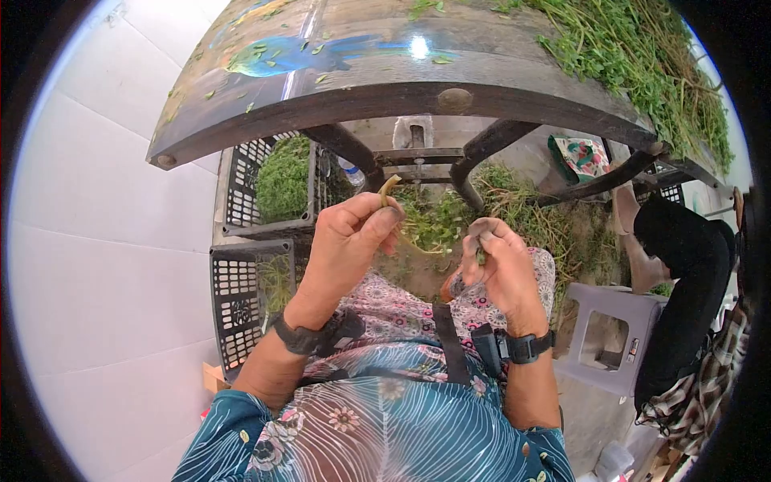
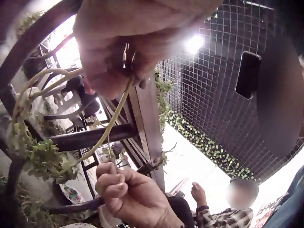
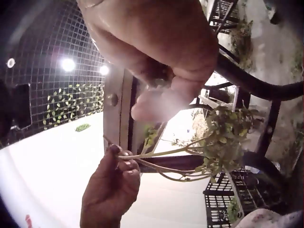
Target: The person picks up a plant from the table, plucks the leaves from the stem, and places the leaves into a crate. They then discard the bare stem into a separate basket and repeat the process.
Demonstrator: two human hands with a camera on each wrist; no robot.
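My left hand (image 1: pixel 349 241) pinches a leafy green sprig by its stem (image 1: pixel 389 188) between thumb and fingers, in front of my lap. The bare stem end sticks up above the fingertips, and in the right wrist view thin branches run out to a bunch of leaves (image 3: pixel 225 135). To its right, my right hand (image 1: pixel 504 269) has its fingers curled in toward the thumb. A small bit of greenery (image 1: pixel 481 256) shows between those fingers, mostly hidden by them. Both hands are raised below the near edge of the wooden table (image 1: pixel 361 100).
Heaped green stems (image 1: pixel 634 56) cover the table's right side. Black crates (image 1: pixel 233 313) stand at the left, one holding cut greens (image 1: pixel 283 181). More plants (image 1: pixel 522 201) lie on the floor under the table. A grey stool (image 1: pixel 590 305) stands at the right, beside another person's leg.
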